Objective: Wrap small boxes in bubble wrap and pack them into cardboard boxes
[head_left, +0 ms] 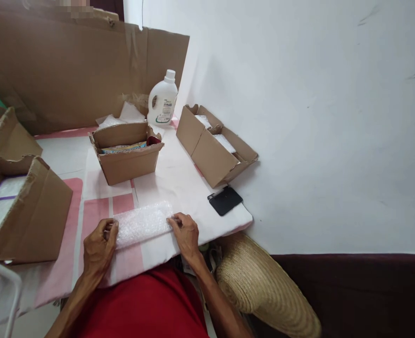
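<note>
- At the near edge of the table (179, 183), dead centre: a bubble-wrap bundle (142, 223) lies flat on the pink-and-white cloth (123, 204), long axis running 9 to 3 o'clock.
- Left hand (98, 246) caps the bundle's 9 o'clock end, fingers curled over the wrap, thumb side tucked against it. Gripping the end, not spread.
- Right hand (185, 234) sits at the 3 o'clock end, fingers together and bent, fingertips pressing the wrap's edge down onto the cloth.
- What is inside the wrap: cannot tell.
- At 12 o'clock from the bundle, well apart: an open cardboard box (126, 152) with printed packets inside.
- At 1 o'clock from the bundle: a second open box (212, 150) tipped onto its side, white wrapped items inside.
- Behind the centre box, 12 o'clock: a white plastic jug (163, 98), upright, cap on, standing against a big cardboard sheet (70, 70).
- At 2 o'clock from the right hand, near the table's right edge: a flat black wallet-like item (225, 200); a thin dark object lies along its top edge, too small to identify.
- At 9 o'clock: a torn open box (27, 211) with white packets, just beside the left hand's side of the cloth.
- At 5 o'clock, below table level: a straw hat (264, 281) next to the person's red shirt (147, 305).
</note>
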`<state>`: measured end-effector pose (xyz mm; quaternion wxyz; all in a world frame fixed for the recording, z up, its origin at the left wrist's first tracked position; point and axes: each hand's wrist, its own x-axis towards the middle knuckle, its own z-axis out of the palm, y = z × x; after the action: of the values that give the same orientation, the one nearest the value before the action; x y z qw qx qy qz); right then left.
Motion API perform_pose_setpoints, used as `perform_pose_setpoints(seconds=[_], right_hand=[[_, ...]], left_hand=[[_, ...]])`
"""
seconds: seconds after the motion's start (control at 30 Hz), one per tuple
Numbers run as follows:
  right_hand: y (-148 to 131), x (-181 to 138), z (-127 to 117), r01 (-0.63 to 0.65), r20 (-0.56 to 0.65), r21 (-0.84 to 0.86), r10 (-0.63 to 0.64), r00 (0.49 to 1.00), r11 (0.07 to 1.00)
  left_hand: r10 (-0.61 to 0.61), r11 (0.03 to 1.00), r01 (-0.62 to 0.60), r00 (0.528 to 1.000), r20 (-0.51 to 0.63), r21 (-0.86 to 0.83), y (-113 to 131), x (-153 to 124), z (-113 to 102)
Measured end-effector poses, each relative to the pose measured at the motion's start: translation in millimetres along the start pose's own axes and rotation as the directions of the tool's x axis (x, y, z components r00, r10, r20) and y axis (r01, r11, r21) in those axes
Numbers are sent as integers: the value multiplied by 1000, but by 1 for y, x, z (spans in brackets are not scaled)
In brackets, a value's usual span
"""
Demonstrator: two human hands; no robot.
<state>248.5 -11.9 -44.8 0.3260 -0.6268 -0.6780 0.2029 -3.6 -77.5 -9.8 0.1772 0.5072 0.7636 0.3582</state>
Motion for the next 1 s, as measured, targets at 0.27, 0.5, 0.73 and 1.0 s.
perform_pose_setpoints(seconds=[0.27, 0.5, 0.73, 1.0], right_hand=[[4, 2, 4, 15, -12, -71, -15, 1000, 997], [-12, -5, -2, 159, -188, -105, -176, 966, 982], [-31, -23, 12, 628, 191, -215, -599, 778, 748], [-15, -16, 3, 649, 201, -260, -617, 761, 715]], left_hand=[[681, 686, -621, 732, -32, 379, 0, -19, 3], [760, 543, -771, 620, 195, 332, -25, -26, 16], [787, 508, -787, 589, 182, 351, -31, -21, 19], [829, 443, -834, 521, 204, 330, -28, -5, 13]])
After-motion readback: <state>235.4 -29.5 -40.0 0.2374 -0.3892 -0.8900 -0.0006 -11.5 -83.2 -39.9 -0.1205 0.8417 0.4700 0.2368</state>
